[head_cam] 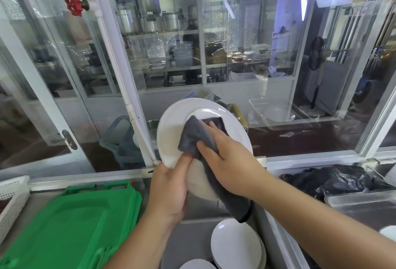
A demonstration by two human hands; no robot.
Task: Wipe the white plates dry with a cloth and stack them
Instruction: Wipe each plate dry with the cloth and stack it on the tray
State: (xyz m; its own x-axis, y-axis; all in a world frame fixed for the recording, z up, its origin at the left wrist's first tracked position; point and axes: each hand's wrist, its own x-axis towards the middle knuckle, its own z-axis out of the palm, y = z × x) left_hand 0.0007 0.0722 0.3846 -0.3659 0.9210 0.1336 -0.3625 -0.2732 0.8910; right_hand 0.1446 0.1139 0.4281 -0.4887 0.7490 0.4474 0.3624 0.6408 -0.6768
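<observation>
Nearest, at the bottom edge: two bare forearms reaching up over a steel sink holding more round white ceramic plates [235,245], leaning together, seemingly not yet wiped. Raised above these, tilted toward the camera: one large round white ceramic plate [171,131], mid-wipe by the look of it, so drying under way and no dried stack visible. Left hand [169,189] gripping that plate's lower rim, thumb on its face; right hand [231,166] pressing a dark grey cloth [199,133] against the plate, fingers [206,147] curled into the folds, cloth tail hanging below. Beside, on the steel bench [150,202]: stacked green plastic trays [70,226], a white perforated basket [10,196], black plastic bags [334,181]. Beyond: glass partitions, shelves of metal pots.
</observation>
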